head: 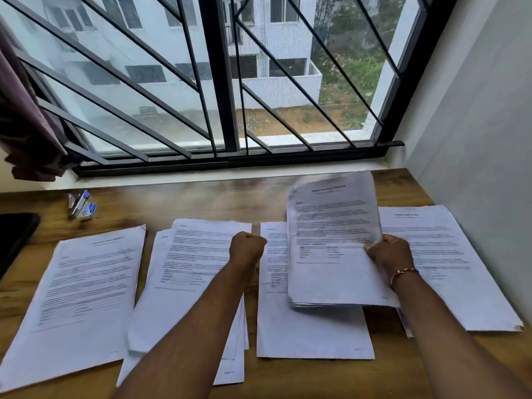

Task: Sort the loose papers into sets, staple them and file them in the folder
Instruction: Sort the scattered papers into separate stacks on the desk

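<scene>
Four piles of printed paper lie in a row on the wooden table point(201, 203), and a fifth set is lifted above them. At the far left edge sits a dark flat object point(15, 234), cut off by the frame; what it is cannot be told. Just right of it, on the far side of the table, lies a blue and silver stapler point(82, 204), apart from all the papers. Nearer, the first pile point(83, 292) lies tilted, its top page facing up. Beside it, the second pile point(190, 272) is loosely fanned, with several sheet edges showing at its near end. The left hand point(247, 247) hovers over this pile's right edge, fingers curled into a fist with nothing seen in it. The third pile point(311, 332) lies just to the right, its far part hidden by the held sheaf point(334, 240). The right hand point(391, 254) grips that sheaf by its right edge, keeping it raised and tilted off the table. A thin bracelet point(403, 273) circles that wrist. The fourth pile point(449, 263) lies at the far right, near the wall, partly under the right forearm. Beyond the table is a barred window point(218, 82), with a curtain point(26, 116) bunched at its left.
</scene>
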